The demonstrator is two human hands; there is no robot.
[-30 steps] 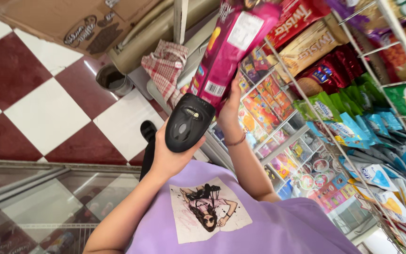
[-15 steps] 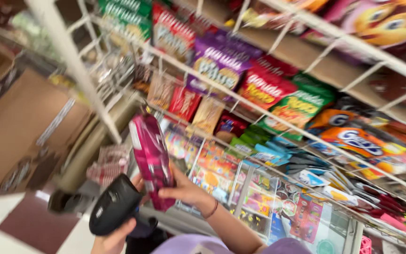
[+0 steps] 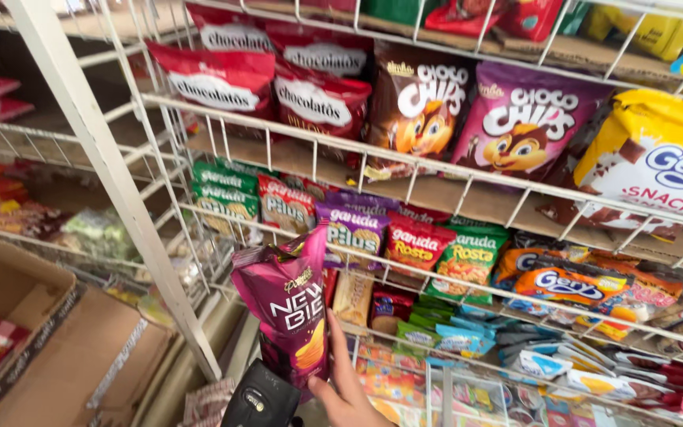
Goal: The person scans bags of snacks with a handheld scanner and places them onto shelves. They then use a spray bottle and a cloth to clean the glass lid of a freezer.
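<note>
The magenta chip bag [image 3: 288, 308] stands upright, long axis vertical, before the wire shelf [image 3: 436, 170]. The right hand [image 3: 348, 387] holds it from below, fingers clamped on its right edge. A black scanner [image 3: 261, 403] sits just below-left, probably in the left hand, unseen. Red, purple and yellow snack bags line the shelves behind.

Right hand [image 3: 349, 391]: at bottom edge of view, right of centre, only partly in frame. Palm faces left, thumb side toward the camera, fingers [image 3: 337, 348] pointing up and slightly left, lying close together and nearly straight. Wrist and forearm cut off by the lower edge, so arm pose cannot be told. The hand is raised upright, closed in a flat clasp rather than a fist.

Left hand: none of it visible; state unknown.
</note>
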